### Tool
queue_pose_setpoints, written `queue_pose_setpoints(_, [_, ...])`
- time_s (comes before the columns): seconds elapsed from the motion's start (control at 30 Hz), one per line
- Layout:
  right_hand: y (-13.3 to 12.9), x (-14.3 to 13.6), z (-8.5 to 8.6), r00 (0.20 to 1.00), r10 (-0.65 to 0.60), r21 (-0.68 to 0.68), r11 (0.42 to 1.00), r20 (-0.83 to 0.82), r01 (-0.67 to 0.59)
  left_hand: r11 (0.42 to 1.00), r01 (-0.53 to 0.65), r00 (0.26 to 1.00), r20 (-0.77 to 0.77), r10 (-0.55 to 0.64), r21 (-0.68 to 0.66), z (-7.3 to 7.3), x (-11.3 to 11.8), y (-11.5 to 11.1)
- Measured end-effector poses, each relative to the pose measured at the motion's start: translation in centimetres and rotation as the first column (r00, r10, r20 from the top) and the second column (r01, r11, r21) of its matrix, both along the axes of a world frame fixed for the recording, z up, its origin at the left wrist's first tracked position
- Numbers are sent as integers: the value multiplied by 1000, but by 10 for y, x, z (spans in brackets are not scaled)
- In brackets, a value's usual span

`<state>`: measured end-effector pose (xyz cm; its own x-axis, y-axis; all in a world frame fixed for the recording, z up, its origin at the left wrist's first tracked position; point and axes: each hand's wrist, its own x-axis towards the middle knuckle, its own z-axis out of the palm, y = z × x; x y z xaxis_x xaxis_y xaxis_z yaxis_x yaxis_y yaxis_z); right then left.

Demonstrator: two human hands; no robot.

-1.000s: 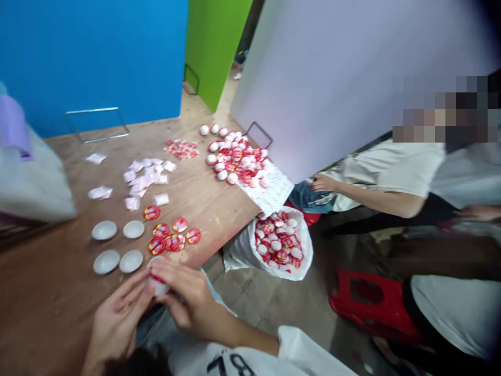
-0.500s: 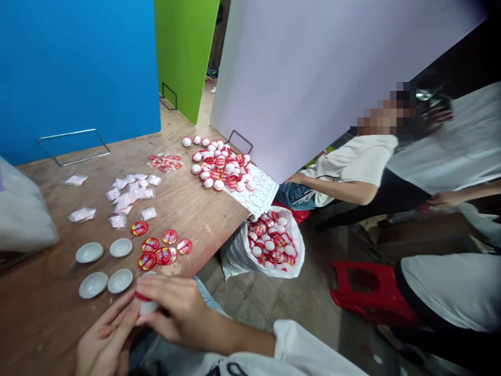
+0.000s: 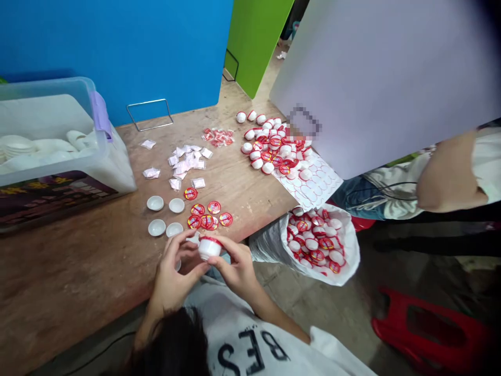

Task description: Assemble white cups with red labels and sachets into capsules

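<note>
A small white cup (image 3: 209,249) is held between the thumb and fingers of the person's right hand (image 3: 239,263), in front of the body near the edge of the wooden surface (image 3: 97,266). The cup is squat and glossy, with smooth sides narrowing toward the base and a bright red band around its top. The red end faces up and the narrow white end down. Its axis, from red top to white base, runs nearly upright, the top leaning slightly to the right.

The left hand (image 3: 169,277) curves around the cup's left side, thumb and fingers parted, its thumb tip near the base; whether it touches the cup or grips anything else cannot be told.

Just ahead of the left hand, four shallow white dishes (image 3: 157,227) sit face up. Straight ahead of both hands lie printed red discs (image 3: 226,219), with white packets (image 3: 198,183) beyond. Farther ahead and rightward is a pile of red-and-white pieces (image 3: 257,163). To the right of the right hand, a white sack (image 3: 353,253) holds more.
</note>
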<state>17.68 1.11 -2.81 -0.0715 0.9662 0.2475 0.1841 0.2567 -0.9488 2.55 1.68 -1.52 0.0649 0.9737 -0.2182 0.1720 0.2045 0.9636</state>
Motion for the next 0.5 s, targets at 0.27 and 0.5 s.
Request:
queue_pose_setpoints(0.27, [-5,-3,14,998,14,-62,998,-66,-18,935,149,989,-66,-135,322,-5,-7,4])
queue_pose_setpoints(0.5, [-7,-14,7,983,-82,-209,977,-165,46,965,70,997,-43,-61,255,-5,-3,2])
